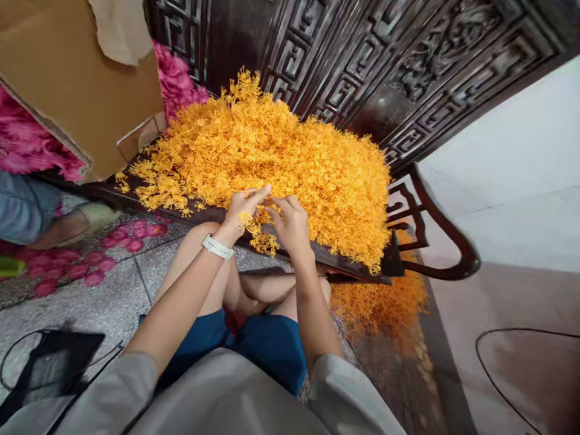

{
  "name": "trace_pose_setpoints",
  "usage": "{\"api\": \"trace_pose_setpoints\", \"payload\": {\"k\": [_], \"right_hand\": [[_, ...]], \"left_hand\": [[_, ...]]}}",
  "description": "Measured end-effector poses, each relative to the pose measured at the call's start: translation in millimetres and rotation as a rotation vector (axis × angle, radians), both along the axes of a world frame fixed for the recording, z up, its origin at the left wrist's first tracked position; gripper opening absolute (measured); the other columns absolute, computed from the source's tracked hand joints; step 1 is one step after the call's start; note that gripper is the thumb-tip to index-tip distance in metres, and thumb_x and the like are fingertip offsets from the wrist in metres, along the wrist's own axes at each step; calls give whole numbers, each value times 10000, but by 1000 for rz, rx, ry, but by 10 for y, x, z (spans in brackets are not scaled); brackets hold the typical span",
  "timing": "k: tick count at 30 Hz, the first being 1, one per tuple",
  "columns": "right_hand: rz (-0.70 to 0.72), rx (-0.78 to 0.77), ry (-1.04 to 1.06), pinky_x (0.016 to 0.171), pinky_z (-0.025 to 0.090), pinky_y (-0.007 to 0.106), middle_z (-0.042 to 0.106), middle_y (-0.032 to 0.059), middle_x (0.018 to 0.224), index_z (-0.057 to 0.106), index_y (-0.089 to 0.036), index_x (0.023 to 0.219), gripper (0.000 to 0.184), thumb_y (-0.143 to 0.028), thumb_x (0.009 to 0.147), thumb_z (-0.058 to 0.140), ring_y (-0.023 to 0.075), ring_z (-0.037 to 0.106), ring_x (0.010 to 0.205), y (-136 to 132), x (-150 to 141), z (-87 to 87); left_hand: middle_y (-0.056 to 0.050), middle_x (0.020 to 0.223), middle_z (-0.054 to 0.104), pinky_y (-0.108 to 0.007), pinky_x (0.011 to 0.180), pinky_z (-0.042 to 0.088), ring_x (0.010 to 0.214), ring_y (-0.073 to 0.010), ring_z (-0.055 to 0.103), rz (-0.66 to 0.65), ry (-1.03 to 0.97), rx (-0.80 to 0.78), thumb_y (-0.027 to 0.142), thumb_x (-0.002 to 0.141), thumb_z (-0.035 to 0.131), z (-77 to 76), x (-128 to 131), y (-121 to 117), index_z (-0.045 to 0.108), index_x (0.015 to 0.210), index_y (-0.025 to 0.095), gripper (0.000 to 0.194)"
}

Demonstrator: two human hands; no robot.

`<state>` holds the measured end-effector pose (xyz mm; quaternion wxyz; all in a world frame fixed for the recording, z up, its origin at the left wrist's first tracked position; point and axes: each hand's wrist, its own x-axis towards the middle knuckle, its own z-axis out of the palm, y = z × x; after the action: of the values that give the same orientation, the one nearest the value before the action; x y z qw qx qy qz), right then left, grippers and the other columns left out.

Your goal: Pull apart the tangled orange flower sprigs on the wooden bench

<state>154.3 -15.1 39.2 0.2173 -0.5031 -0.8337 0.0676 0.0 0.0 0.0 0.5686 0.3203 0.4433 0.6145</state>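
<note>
My left hand (242, 208), with a pale watch band (217, 246) at its wrist, is closed on a small bunch of yellow flower sprigs (263, 241). The sprigs hang below the fingers, and one yellow bit shows against the palm side. Fingertip to fingertip with it, my right hand (292, 223) has its thumb and fingers curled together at the top of the same bunch. The exact point of its pinch is too small to make out. Just behind both hands rises a large heap of yellow artificial flower pieces (290, 151), piled on a dark wooden bench (317, 257).
A carved wooden backrest (353, 72) and a curved armrest (466, 260) border the heap. At the left stands a cardboard box (104, 103) near pink flowers (181, 81). Another person's leg (27, 208) is beside it. Orange pieces (380, 308) lie under the bench; a black bag (58, 362) rests on the floor.
</note>
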Motion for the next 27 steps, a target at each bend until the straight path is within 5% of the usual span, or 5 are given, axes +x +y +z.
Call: {"api": "trace_pose_setpoints", "payload": {"k": [13, 19, 21, 24, 27], "right_hand": [[15, -179, 307, 836, 496, 345, 735, 96, 980, 652, -202, 998, 144, -258, 1086, 553, 212, 647, 892, -111, 47, -39], [852, -897, 507, 704, 554, 256, 759, 49, 842, 770, -186, 930, 249, -396, 1060, 738, 133, 699, 743, -670, 73, 506], [976, -978, 570, 679, 575, 262, 780, 69, 841, 806, -203, 919, 341, -522, 1033, 763, 139, 715, 719, -681, 127, 657], [438, -662, 919, 647, 582, 295, 792, 90, 943, 805, -248, 1030, 576, -790, 1011, 612, 148, 659, 703, -446, 206, 685], [-61, -376, 1078, 719, 596, 305, 774, 88, 1198, 743, -278, 1247, 526, -736, 1017, 622, 142, 664, 809, -163, 221, 521]], "left_hand": [[-31, 673, 705, -222, 456, 310, 454, -66, 466, 111, -3, -16, 480, 879, 888, 69, -23, 18, 713, 657, 157, 430], [-2, 688, 692, -192, 431, 322, 470, -57, 519, 300, -307, -137, 535, 864, 931, 10, -190, 165, 640, 733, 189, 471], [-9, 740, 721, -180, 435, 355, 492, -52, 549, 263, -401, -133, 545, 857, 939, -4, -254, 167, 659, 787, 196, 454], [-17, 765, 735, -176, 407, 331, 456, -37, 511, 179, -414, -162, 593, 848, 933, -1, -265, 101, 704, 855, 197, 457], [-31, 763, 734, -175, 394, 287, 445, -36, 490, 105, -340, -182, 621, 842, 922, 21, -186, 23, 747, 879, 183, 473]]}}
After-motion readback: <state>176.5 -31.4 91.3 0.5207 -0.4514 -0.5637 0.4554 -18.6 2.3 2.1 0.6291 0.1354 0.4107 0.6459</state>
